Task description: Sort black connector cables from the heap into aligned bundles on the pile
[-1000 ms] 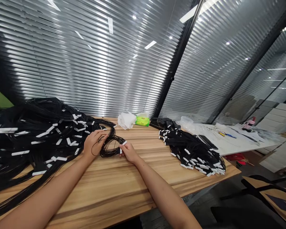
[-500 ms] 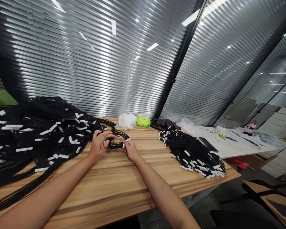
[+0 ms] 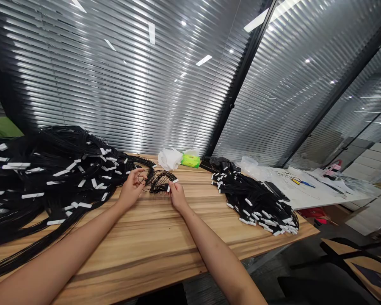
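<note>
A small looped bundle of black cables [image 3: 160,182] with white connectors at its right end hangs just over the wooden table. My right hand [image 3: 178,196] is closed on that connector end. At the bundle's left side, my left hand [image 3: 133,184] has its thumb and fingers curled together around thin black cable strands. Close behind my left hand, more cables trail from a large heap of black cables [image 3: 66,144] with many white connectors or tags. A second pile of black cables [image 3: 250,197] with white connectors lies to the right of my right hand.
A crumpled white tissue [image 3: 169,159] and a green tissue pack [image 3: 190,159] stand at the table's back edge by the blinds. Beside the right pile lie a black phone [image 3: 277,191] and clear plastic bags [image 3: 252,167]. A white table [image 3: 317,197] adjoins on the right.
My right hand has moved slightly right with the bundle's connector end, drawing the bundle away from my left hand. The left fingers have closed in from a more spread position.
</note>
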`<action>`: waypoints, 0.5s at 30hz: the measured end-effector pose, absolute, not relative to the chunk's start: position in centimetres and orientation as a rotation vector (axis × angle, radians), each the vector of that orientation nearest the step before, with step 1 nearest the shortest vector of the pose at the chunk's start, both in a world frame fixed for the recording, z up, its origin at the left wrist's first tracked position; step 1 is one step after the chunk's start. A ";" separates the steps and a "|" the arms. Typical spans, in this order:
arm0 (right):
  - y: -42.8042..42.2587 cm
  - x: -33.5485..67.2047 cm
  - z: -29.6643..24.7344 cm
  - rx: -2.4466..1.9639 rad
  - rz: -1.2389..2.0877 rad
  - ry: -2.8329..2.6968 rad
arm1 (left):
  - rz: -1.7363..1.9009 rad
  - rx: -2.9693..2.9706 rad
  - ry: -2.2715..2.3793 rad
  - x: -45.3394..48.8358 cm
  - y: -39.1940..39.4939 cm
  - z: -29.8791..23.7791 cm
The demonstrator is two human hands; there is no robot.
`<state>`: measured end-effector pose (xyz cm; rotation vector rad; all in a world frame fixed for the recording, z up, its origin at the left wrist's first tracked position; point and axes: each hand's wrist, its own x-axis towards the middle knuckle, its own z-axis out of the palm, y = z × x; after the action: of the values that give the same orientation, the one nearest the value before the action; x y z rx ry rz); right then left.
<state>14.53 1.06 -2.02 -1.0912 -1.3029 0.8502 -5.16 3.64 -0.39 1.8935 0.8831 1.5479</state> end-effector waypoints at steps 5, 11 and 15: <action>0.8 14.2 -1.9 -1.075 0.877 -1.281 | 1.589 2.001 0.907 -5.1 3.0 -0.2; 0.6 13.8 -1.8 -1.057 0.924 -1.260 | 1.846 2.581 1.088 -4.8 0.9 1.0; 0.3 13.5 -1.6 -1.048 0.941 -1.272 | 1.518 2.965 0.804 -4.3 0.4 1.3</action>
<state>13.53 0.31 -1.59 -1.0484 -1.2718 0.9411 -4.34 0.35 1.33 2.9654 0.8040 1.5185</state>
